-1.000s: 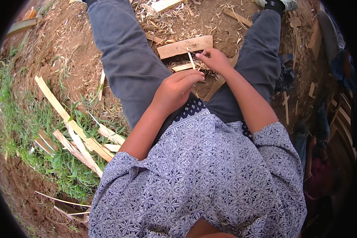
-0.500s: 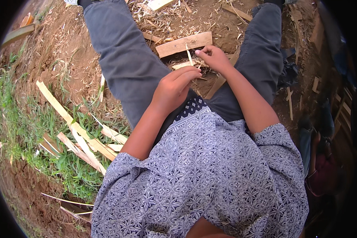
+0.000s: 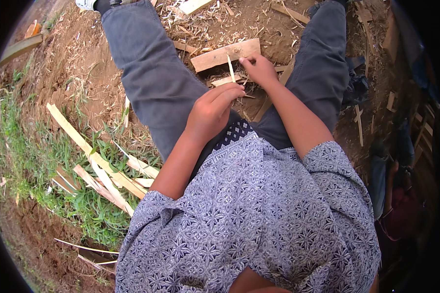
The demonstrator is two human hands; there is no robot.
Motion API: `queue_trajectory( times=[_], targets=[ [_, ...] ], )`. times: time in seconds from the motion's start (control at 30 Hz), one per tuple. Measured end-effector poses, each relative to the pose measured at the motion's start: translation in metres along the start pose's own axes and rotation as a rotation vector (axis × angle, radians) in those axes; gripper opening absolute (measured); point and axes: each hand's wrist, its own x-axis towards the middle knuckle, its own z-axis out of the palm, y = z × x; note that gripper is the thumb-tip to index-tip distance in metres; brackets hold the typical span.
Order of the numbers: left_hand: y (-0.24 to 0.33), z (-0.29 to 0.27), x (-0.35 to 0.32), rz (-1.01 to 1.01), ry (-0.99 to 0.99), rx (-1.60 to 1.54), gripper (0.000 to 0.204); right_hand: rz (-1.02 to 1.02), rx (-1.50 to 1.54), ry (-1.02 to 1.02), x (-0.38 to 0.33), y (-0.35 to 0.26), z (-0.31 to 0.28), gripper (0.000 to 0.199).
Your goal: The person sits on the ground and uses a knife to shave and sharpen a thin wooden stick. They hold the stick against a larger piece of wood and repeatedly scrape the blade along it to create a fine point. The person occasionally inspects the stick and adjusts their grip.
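Head view, looking down between the knees: the right hand point(image 3: 260, 69) pinches a thin pale bamboo sliver point(image 3: 230, 68), fingers narrow around its upper part, the strip standing nearly upright over the dirt ground point(image 3: 259, 24). It looks feather-light, springy and easy to snap, with splintery edges, so a grip low down near the base seems safest. The left hand point(image 3: 211, 111) hovers over the lap, fingers curled narrow; whether it grips anything I cannot tell. A flat pale wooden board point(image 3: 225, 54) lies just behind the sliver.
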Motion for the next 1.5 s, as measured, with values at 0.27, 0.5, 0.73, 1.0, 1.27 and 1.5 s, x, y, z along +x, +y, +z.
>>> queue_trajectory(
  times=[0.27, 0.5, 0.73, 1.0, 1.27, 1.5],
  targets=[
    [0.002, -0.001, 0.002, -0.015, 0.002, 0.020, 0.036, -0.257, 0.209, -0.096, -0.017, 0.004, -0.022, 0.045],
    [0.003, 0.001, 0.002, 0.012, -0.049, -0.007, 0.041, -0.198, -0.072, -0.079, -0.010, 0.001, -0.019, 0.043],
    [0.003, -0.001, 0.000, 0.006, -0.028, 0.021, 0.043, -0.026, 0.005, 0.002, 0.004, 0.013, 0.001, 0.047],
    [0.001, 0.000, 0.002, 0.054, -0.078, 0.029, 0.043, -0.227, 0.016, 0.013, -0.010, 0.007, -0.019, 0.047],
    [0.000, 0.002, 0.001, 0.075, -0.123, 0.027, 0.038, -0.177, -0.315, -0.050, -0.005, -0.033, -0.034, 0.043],
    [0.002, 0.001, 0.003, 0.080, -0.132, -0.007, 0.037, -0.142, -0.380, -0.068, 0.006, -0.039, -0.034, 0.036]
  ],
)
